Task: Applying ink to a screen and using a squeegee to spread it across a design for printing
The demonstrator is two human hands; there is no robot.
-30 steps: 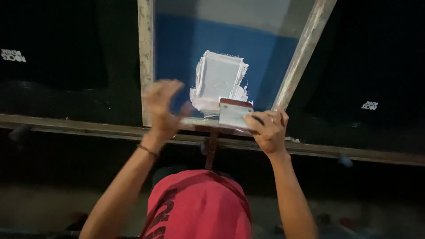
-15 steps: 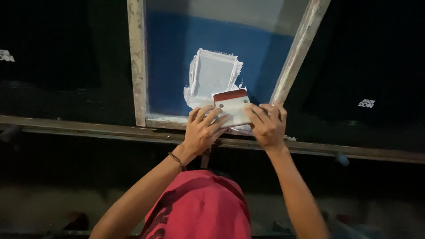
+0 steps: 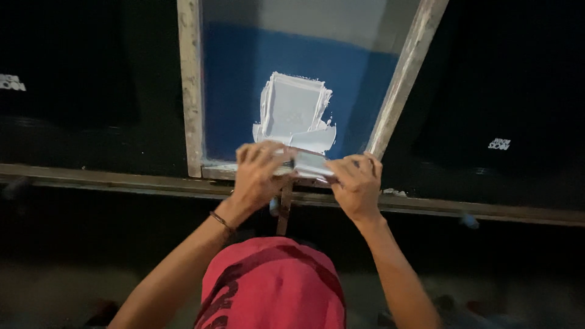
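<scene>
Dark print table bearing a framed blue screen. The left hand and right hand both close around a white-smeared squeegee at the frame's near edge. White ink patch lies just beyond. Small white printed marks sit on black fabric at either side.

Both hands, left hand and right hand, gripped what looked like a squeegee at the blue screen's near edge, below white ink.
</scene>
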